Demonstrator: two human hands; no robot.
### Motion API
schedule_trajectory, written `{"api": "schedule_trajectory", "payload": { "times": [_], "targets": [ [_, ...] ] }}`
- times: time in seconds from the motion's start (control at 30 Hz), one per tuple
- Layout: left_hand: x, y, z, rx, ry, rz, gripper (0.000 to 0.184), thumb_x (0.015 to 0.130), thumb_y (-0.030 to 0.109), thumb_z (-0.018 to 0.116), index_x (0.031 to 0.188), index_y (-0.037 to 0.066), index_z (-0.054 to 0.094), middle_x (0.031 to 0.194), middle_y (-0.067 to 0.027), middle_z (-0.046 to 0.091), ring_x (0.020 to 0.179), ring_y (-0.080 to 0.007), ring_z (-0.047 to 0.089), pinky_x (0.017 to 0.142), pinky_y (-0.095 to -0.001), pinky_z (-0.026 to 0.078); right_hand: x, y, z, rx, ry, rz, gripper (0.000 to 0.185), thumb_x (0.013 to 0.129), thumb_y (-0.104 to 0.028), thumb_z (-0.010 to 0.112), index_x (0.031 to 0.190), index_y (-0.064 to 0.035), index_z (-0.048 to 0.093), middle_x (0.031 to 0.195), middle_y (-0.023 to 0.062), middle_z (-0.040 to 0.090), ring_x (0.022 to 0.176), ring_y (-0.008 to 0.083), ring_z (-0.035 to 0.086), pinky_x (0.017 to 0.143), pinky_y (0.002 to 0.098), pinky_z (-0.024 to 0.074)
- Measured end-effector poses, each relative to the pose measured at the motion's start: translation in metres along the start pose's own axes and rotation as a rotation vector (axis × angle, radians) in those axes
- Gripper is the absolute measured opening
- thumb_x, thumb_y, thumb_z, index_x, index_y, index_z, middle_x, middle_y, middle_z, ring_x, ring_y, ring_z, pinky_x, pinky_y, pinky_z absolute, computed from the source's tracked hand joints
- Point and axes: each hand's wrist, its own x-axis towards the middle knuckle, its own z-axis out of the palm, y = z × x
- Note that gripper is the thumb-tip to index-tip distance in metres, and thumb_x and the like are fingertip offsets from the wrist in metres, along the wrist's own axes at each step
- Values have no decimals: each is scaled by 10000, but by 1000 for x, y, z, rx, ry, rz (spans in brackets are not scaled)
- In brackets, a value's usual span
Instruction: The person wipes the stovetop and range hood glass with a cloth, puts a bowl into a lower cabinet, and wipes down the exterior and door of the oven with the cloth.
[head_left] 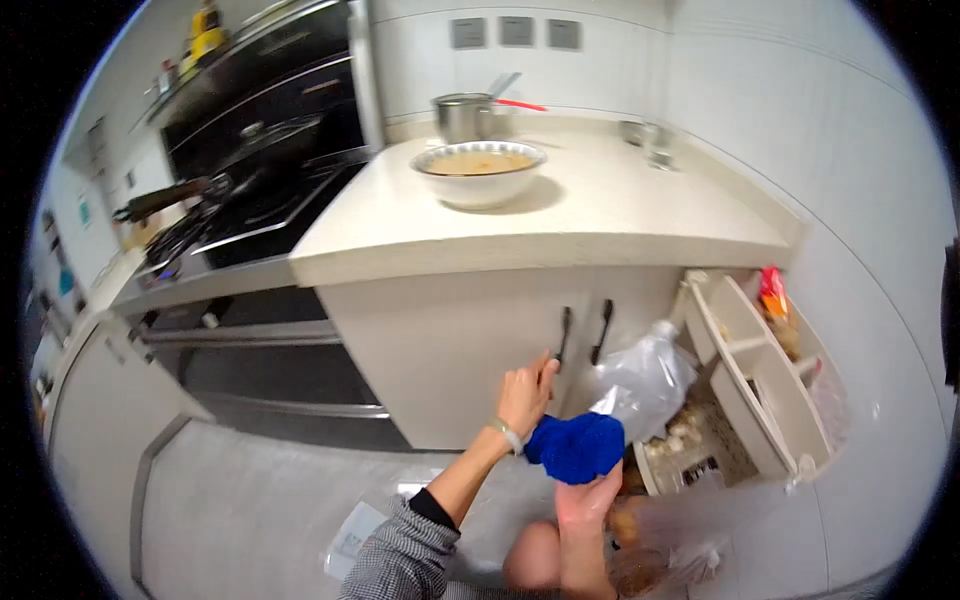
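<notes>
Cloth [578, 447], blue, qty 1: gripped in R hand [588, 498], front of cab. [440, 350], prob. soft, light, non-fragile, best held by bunched middle; L hand [527, 395] curled at handle [565, 333] lower end, can't tell if gripping.

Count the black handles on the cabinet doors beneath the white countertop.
2. The left handle is at the left hand's fingertips; the right handle is just beside it. Neither is fully hidden.
</notes>
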Motion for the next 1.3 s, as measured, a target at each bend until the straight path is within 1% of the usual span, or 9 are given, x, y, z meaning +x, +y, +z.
{"api": "schedule_trajectory", "payload": {
  "times": [0.13,0.23,0.43,0.6,0.7,0.8,1.13,1.27,1.3],
  "targets": [
    [-56,13,-47,-375,55,116,438,977,308,446,1341,70,499,1129,-205,610,994,-326,622,876,-371,485,5,45,33,-205,-150,-34,421,975,-341,379,1281,-71,483,1248,68,534,1144,219,512,991,373,397],
    [-77,22,-81,-109,119,339,644,905,300,561,1456,91,300,1478,-187,292,1360,-353,292,1127,-398,208,-16,68,57,-177,-405,292,448,985,-355,356,1308,-56,444,1269,74,505,1178,204,475,1022,358,349],
    [-96,-6,-153,-12,672,168,293,890,93,585,1165,-1,545,1071,-166,584,996,-279,572,880,-331,443,-39,112,92,-626,-861,371,660,1004,-433,274,1467,33,206,1538,161,213,1415,218,199,1121,358,153],
    [-82,-52,-202,37,1341,133,418,952,143,469,1321,-20,359,1251,-172,425,1154,-255,421,1006,-356,321,-44,125,93,-805,-767,246,444,979,-323,404,1287,-16,491,1225,120,538,1097,178,503,907,323,376],
    [-59,-61,-232,385,1303,380,590,807,11,476,1375,-20,315,1345,-202,346,1233,-348,354,1065,-435,263,-46,139,89,-839,-664,222,348,965,-282,441,1171,-21,543,1071,84,591,932,150,557,803,296,412],
    [-6,-67,-269,546,850,402,677,791,93,648,1403,91,359,1409,-159,373,1343,-362,313,1084,-499,225,-46,165,95,-804,-607,193,286,956,-268,461,1092,-33,553,982,72,593,858,143,555,761,283,415],
    [-35,-196,-472,859,1056,459,488,803,56,616,1264,87,458,1188,-144,560,1128,-350,516,957,-477,376,-52,257,147,-829,-620,-112,236,959,-198,439,1010,0,557,909,75,567,791,132,523,722,270,417],
    [-35,-186,-476,793,1112,430,448,775,39,597,1212,49,499,1142,-135,555,1109,-349,492,979,-477,359,-50,299,196,-967,-858,-706,192,942,-123,417,966,8,556,932,84,551,808,133,496,733,264,411],
    [-32,-179,-459,753,860,496,493,772,38,563,1258,70,485,1156,-115,541,1132,-324,476,1003,-470,347,-54,309,213,-993,-917,-818,186,937,-112,416,968,8,554,940,86,547,819,141,494,742,265,411]
  ]
}}
